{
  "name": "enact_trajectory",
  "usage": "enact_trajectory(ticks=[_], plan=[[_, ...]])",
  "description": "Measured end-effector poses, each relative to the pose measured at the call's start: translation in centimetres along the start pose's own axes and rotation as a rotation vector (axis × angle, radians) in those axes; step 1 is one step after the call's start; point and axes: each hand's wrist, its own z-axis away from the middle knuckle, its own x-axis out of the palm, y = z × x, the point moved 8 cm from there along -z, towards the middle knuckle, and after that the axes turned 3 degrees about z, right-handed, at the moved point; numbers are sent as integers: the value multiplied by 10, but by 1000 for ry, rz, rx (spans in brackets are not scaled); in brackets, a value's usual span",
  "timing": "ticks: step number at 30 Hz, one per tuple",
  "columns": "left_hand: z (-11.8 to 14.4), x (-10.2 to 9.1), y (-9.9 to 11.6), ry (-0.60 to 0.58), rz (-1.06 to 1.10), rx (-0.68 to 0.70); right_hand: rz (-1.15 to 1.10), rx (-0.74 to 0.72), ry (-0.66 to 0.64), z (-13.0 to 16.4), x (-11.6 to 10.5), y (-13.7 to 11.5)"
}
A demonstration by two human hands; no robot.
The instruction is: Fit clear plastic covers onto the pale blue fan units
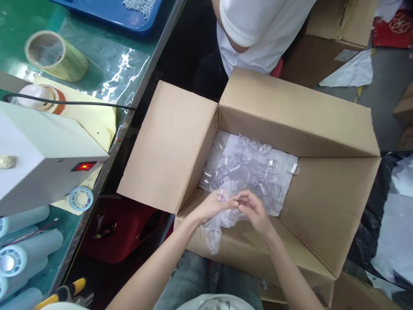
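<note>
tape roll point(55, 55) upper left, white machine point(41, 150) at left edge. mid-frame, left hand point(211, 206) & right hand point(254, 209) both pinched shut on a clear bag point(217, 224) over the box point(300, 125). bag looks light, limp, slippery; best held by its bunched neck. clear caps point(251, 170) lie inside the box. person in white, top centre.
</note>
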Motion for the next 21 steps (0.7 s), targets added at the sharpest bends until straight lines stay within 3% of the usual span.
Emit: enact_trajectory(ticks=[5,10,16,19,21], plan=[[-7,-31,-6,225,-119,72,200,217,342,-69,-56,71],[-8,-52,5,378,-241,162,415,322,346,-100,-65,112],[-16,-55,10,349,-278,164,474,381,288,-108,-75,125],[-21,-50,9,290,-291,131,445,326,221,-111,-75,110],[-27,-42,10,239,-315,117,395,251,127,-107,-60,89]])
